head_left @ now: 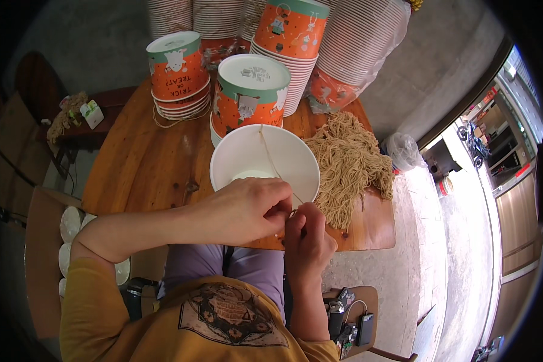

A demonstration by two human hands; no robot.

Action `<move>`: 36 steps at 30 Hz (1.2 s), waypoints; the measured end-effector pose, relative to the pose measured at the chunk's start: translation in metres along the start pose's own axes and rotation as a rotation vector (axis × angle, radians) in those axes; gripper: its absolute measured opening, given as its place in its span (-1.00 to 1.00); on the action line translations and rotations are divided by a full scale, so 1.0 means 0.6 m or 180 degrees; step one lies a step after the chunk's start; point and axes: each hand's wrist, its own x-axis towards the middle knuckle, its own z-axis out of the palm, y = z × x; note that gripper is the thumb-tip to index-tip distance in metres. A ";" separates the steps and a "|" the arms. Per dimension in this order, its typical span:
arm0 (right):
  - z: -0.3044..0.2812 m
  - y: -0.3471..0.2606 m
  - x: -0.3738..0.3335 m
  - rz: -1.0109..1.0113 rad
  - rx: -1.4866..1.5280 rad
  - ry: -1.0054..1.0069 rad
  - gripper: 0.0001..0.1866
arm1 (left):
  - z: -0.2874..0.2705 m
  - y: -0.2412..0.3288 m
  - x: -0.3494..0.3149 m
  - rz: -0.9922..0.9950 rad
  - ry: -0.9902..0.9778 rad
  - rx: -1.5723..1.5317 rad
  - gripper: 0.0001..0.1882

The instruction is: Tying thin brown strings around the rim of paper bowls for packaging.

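Observation:
A paper bucket (230,158) sits at the near part of the table with its white inside facing me. Across its mouth runs a thin tan string (269,157), from the far rim down to my fingers at the near right rim. My left hand (253,202) is closed, the fingers curled down and pinching the string there. Close beside it, my right hand (309,238) is closed on the same string, thumb against the bent index finger. The string's end between the fingers is mostly hidden.
Upturned orange and green buckets (251,99) stand behind, with a shorter stack (178,72) at left and plastic-wrapped stacks (359,45) at back right. A heap of tan strings (347,166) lies on the wooden table (145,175). A cardboard box (42,253) holds white buckets at lower left.

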 end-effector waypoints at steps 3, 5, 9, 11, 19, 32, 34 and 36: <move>0.004 0.002 0.001 0.0077 0.0048 -0.0030 -0.97 | -0.002 0.001 0.002 -0.0050 -0.0030 -0.0010 -0.84; 0.009 0.002 -0.003 0.0425 0.0299 -0.0091 -0.98 | 0.000 -0.004 0.003 0.0022 -0.0002 0.0013 -0.84; 0.012 -0.003 0.002 0.0585 0.0434 0.0065 -0.91 | 0.001 -0.009 0.005 0.0200 -0.0004 0.0015 -0.85; 0.011 -0.002 0.000 0.0780 0.0612 -0.0076 -0.90 | -0.001 -0.005 0.003 0.0190 -0.0005 0.0024 -0.86; -0.009 0.017 0.007 0.1473 0.2272 -0.0110 -0.90 | -0.001 -0.014 -0.007 0.0141 0.0152 -0.0084 -0.85; -0.055 0.018 0.060 0.0068 0.1506 -0.0637 -0.81 | -0.021 -0.025 -0.030 0.0639 -0.0313 0.0598 -0.79; -0.046 0.014 0.077 0.0110 0.1355 -0.0793 -0.81 | -0.027 -0.034 -0.040 0.0917 -0.0317 0.0716 -0.80; -0.035 0.008 0.095 0.0192 0.1197 -0.1067 -0.82 | -0.041 -0.034 -0.048 0.1223 -0.0347 0.1226 -0.85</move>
